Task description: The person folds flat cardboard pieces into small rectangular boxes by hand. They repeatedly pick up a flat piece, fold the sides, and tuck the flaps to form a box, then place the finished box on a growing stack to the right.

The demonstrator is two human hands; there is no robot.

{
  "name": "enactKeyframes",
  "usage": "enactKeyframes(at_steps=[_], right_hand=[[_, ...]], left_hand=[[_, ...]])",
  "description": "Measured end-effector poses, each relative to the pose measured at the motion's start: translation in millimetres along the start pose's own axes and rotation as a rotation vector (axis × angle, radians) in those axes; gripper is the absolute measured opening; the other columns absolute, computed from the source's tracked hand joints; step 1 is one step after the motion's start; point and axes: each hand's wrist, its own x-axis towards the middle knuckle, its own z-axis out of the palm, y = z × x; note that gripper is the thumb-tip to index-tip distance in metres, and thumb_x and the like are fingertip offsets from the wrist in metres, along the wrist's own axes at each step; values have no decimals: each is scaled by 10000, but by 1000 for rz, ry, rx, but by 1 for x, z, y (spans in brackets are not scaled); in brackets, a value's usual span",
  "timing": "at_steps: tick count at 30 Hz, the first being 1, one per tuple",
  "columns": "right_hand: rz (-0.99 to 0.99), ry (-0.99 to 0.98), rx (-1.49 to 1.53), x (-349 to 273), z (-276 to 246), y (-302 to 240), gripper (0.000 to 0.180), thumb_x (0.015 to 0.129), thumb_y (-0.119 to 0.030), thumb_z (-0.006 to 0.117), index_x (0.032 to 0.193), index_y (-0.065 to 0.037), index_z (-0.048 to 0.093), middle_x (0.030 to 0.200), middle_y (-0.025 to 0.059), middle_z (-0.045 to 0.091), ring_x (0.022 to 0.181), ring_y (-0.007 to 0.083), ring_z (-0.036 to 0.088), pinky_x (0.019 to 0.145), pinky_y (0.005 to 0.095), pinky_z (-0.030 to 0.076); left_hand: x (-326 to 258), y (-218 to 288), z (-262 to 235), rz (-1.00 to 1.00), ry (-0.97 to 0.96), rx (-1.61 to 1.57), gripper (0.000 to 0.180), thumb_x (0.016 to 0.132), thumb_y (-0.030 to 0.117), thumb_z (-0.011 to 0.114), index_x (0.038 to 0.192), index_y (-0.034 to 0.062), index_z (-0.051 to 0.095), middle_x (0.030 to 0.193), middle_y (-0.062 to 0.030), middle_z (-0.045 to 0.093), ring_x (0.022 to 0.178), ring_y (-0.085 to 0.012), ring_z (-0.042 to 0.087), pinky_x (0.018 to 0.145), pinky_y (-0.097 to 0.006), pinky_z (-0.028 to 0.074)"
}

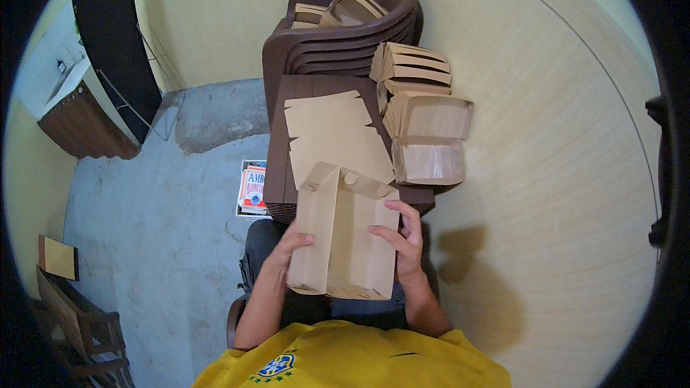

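Observation:
An opened brown cardboard box (359, 251), its two halves joined along a middle fold, is held above my lap. My left hand (291, 244) grips its left side, the thumb over the wall and the other fingers hidden behind. On the right side, my right hand (406, 241) holds the wall, with thumb and index finger showing on the inner side. Just beyond the box, flat cardboard blanks (334, 129) with notched edges lie on the brown table (284, 165); the box covers their near end.
Nested, folded-up boxes (417, 65) and an opened box (431, 118) stand at the table's right edge. Behind are stacked brown chairs (323, 50) with more boxes (352, 7) on top. A crate of printed papers (253, 187) sits left of the table. A wall (532, 136) rises close on the right.

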Motion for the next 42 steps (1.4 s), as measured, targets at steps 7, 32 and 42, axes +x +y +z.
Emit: enactKeyframes(at_steps=[7,32,42], right_hand=[[-90,-184,-215,10,-24,-7,374,718,-104,894,1084,-108,821,1504,210,529,1424,427,528,1180,494,460],[162,-345,-1046,86,-105,83,476,963,-149,612,1426,-221,690,1482,153,621,1405,362,574,1178,589,431],[259,-150,-982,123,-83,88,624,998,-428,641,1584,-236,549,1380,298,678,1303,548,613,1125,561,504]], left_hand=[[19,-2,11,-73,-2,-102,730,853,185,710,1530,-17,521,1380,-179,680,1264,-308,677,1122,-444,524],[91,-3,-20,638,233,1588,662,978,410,742,1510,61,559,1653,-165,475,1606,-384,348,1319,-601,210],[92,-6,-21,658,273,1565,654,956,376,770,1515,100,574,1665,-136,470,1612,-352,350,1328,-572,206]])
